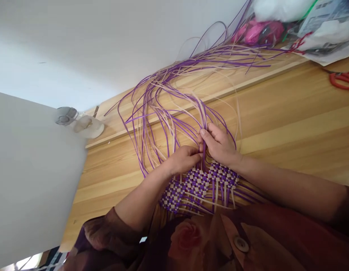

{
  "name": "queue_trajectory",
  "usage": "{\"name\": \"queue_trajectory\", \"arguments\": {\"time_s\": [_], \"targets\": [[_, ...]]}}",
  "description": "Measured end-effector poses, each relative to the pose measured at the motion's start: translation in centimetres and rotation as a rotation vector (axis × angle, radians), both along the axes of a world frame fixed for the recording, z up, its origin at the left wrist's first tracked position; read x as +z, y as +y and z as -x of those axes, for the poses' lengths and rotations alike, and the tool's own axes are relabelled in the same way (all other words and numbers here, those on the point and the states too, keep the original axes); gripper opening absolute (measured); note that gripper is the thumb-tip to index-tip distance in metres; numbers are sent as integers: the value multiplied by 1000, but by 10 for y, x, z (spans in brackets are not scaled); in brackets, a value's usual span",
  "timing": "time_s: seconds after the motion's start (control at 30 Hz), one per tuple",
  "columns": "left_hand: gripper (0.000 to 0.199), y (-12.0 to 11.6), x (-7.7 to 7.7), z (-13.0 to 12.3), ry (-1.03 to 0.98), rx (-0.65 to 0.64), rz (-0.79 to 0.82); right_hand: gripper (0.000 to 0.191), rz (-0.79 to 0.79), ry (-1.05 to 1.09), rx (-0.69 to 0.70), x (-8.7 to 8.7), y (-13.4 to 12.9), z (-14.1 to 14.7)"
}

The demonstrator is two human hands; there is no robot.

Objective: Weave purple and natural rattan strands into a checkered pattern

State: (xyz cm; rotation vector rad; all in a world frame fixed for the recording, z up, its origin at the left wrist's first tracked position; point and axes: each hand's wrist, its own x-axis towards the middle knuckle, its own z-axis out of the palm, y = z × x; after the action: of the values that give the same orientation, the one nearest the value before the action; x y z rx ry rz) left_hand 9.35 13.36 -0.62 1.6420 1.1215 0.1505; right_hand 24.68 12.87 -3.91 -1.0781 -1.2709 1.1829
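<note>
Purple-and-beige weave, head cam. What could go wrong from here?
Tangling: the long purple and beige strands cross in a loose heap, so pulling one may drag others.
Mix-up: the right hand pinches several strands in one bunch, close to the left hand, so the wrong one might get picked.
Snagging: some far strands lie beside the pink-filled plastic bag and could catch.

Smooth plastic-looking strands [174, 71], knobbly woven panel [197, 182], smooth grained wooden tabletop [287, 113], matt wall [106, 45]

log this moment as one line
left hand: at strands beside woven piece | right hand: pinching strands | woven piece: purple and pale, strands trailing from edges
</note>
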Motion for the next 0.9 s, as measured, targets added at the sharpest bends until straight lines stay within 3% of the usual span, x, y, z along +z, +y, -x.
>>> {"name": "queue_trajectory", "arguments": {"time_s": [0.07,0.13,0.27,0.33,0.43,0.57,0.63,0.77,0.83,0.9], "targets": [[19,-1,-10,-6,-167,83,180,29,-20,-25,-35,-6,3,-3],[20,-9,-20,-8,-302,216,256,28,-36,-59,-69,-9,7,-7],[24,-33,-26,-5,-453,474,81,21,72,-200,-94,-8,12,-10],[25,-41,-22,-3,-505,474,-16,21,100,-327,-56,-5,13,-10],[26,-44,-20,-1,-558,331,-80,16,-2,-531,49,-1,15,-12],[29,-41,-28,1,-492,284,-156,23,-149,-626,-37,3,17,-16],[29,-41,-31,2,-432,291,-205,21,-35,-511,87,5,16,-16],[28,-45,-27,7,-302,224,-269,31,384,49,523,22,12,-12],[31,-47,-24,9,-226,224,-281,40,436,263,589,44,16,-14],[35,-47,-23,11,-168,250,-286,48,416,299,553,79,29,-22]]}}
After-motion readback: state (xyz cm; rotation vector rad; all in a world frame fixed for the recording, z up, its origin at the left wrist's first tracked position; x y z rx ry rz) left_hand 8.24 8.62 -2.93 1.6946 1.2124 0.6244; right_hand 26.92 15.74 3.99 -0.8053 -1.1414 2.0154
